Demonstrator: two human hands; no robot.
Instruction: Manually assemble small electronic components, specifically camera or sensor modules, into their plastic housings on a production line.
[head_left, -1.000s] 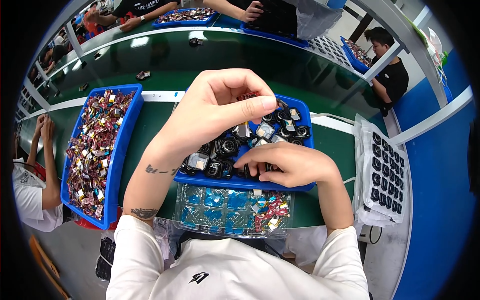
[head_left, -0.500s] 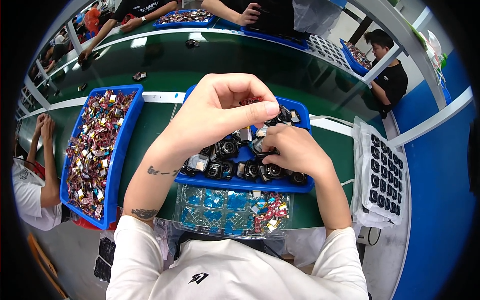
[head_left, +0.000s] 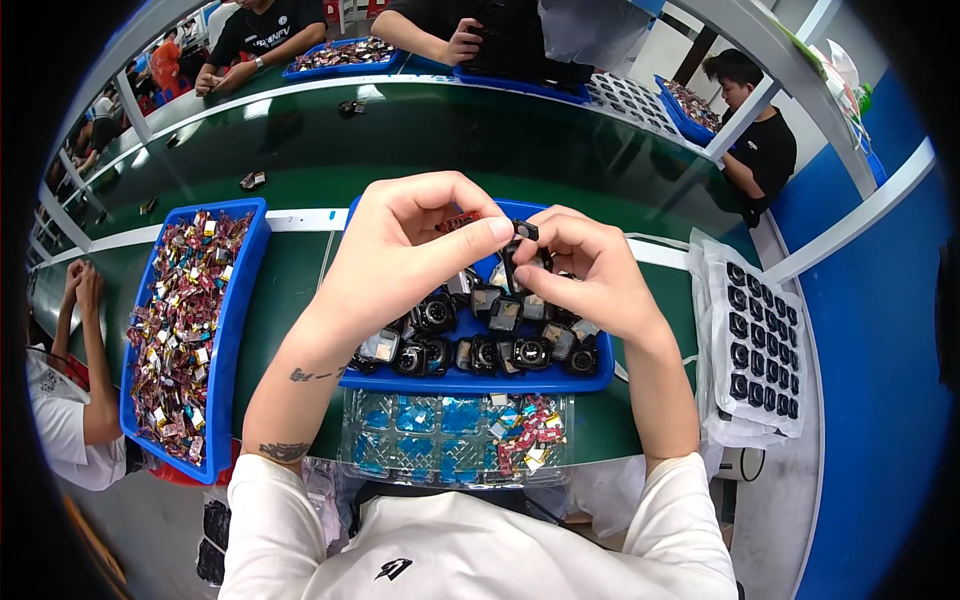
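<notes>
Small black part [head_left: 526, 231], blocky, grey spot, red strip [head_left: 458, 221] near

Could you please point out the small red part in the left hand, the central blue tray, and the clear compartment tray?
Small red part [head_left: 457, 221]: head view, on its exposed middle.
Central blue tray [head_left: 470, 384]: head view, on its near wall.
Clear compartment tray [head_left: 430, 480]: head view, on its near edge.

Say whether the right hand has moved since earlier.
Yes: the right hand has moved away from the near rim of the blue tray below, toward the left hand.
</notes>
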